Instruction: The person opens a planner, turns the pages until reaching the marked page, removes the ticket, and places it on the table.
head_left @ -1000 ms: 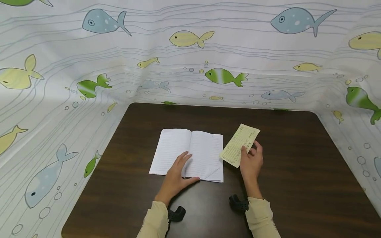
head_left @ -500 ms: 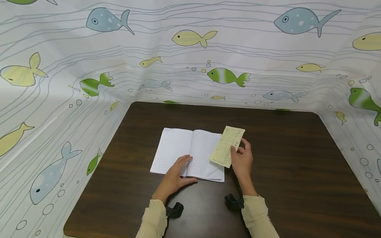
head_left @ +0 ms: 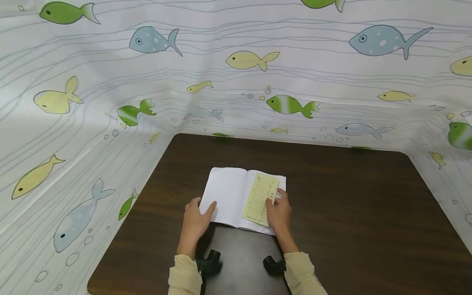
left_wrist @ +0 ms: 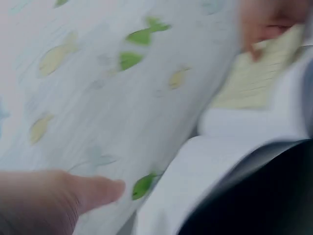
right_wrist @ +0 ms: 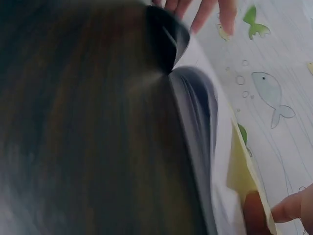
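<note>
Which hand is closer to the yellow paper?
Right. The right hand holds the yellow paper by one edge; the left hand is across the open notebook, at its left edge.

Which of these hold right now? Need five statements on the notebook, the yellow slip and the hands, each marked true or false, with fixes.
1. The right hand holds the yellow slip between thumb and fingers. True.
2. The notebook is closed. False: it is open, with lined pages showing.
3. In the head view, the yellow slip overlaps the notebook's right-hand page. True.
4. In the head view, the left hand is at the notebook's right edge. False: it is at the left edge.
5. Both sleeves are light-coloured. True.
</note>
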Available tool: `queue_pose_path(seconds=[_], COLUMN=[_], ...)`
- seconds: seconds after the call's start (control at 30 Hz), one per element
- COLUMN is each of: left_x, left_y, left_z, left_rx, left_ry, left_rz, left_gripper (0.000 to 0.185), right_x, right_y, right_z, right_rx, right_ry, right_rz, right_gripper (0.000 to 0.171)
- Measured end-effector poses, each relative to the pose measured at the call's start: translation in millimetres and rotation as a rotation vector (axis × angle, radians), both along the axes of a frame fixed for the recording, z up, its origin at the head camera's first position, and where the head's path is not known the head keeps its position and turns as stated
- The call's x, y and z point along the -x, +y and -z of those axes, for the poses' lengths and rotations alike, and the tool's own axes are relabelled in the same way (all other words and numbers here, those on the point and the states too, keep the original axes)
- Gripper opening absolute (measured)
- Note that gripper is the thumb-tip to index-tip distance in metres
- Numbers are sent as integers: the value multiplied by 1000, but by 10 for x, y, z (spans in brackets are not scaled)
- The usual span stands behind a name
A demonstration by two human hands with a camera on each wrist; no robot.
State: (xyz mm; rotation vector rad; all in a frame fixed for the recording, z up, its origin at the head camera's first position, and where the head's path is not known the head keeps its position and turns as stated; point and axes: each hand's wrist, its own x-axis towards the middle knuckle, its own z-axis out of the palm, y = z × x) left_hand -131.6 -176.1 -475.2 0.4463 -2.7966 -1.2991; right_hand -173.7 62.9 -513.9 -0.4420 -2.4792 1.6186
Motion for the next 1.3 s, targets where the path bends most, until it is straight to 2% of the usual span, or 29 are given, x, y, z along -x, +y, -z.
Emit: queue_pose_path(seconds=[0.17,0.23,0.3,0.4,0.47,0.53,0.6,0.73,0.83,0.9,0.97,1.03,1.07,1.13,1.23,1.3], left_x=[62,53,35,2,3,11,12,-19,-42,-37,-35,-33,-27,-19,26,92], left_y=[-215,-228,-172,8,149,291,424,662,801,865,899,914,917,916,911,913], left_z=[-136,-143,-147,-173,-190,-187,-154,-25,113,237,361,450,490,523,532,536], left_rx=[-429,-524,-567,-548,-535,-473,-416,-363,-270,-159,15,163,228,348,428,474], left_ry=[-111,-119,-71,95,198,277,308,279,253,267,303,338,357,377,402,443], left_rz=[0,38,100,211,296,372,439,568,660,725,784,835,855,882,912,911], left_gripper=[76,72,64,52,51,54,58,66,71,72,72,73,74,79,81,78], right_x=[-17,-20,-23,-19,-18,-26,-49,-98,-139,-193,-262,-332,-359,-392,-400,-375], right_y=[-31,-30,-8,48,81,101,114,175,326,474,624,731,763,790,764,729], right_z=[20,26,32,8,-28,-66,-82,-71,-43,-17,38,79,102,138,174,188], right_rx=[37,43,40,9,-22,-60,-99,-143,-125,-82,-29,-13,-29,-122,-338,-484], right_ry=[21,25,29,40,36,26,18,56,95,92,102,109,123,164,220,250], right_rz=[-30,-28,-12,3,-5,-41,-90,-161,-95,-18,44,34,-7,-145,-397,-497], right_gripper=[55,54,53,48,47,48,52,52,50,48,47,46,45,41,44,49])
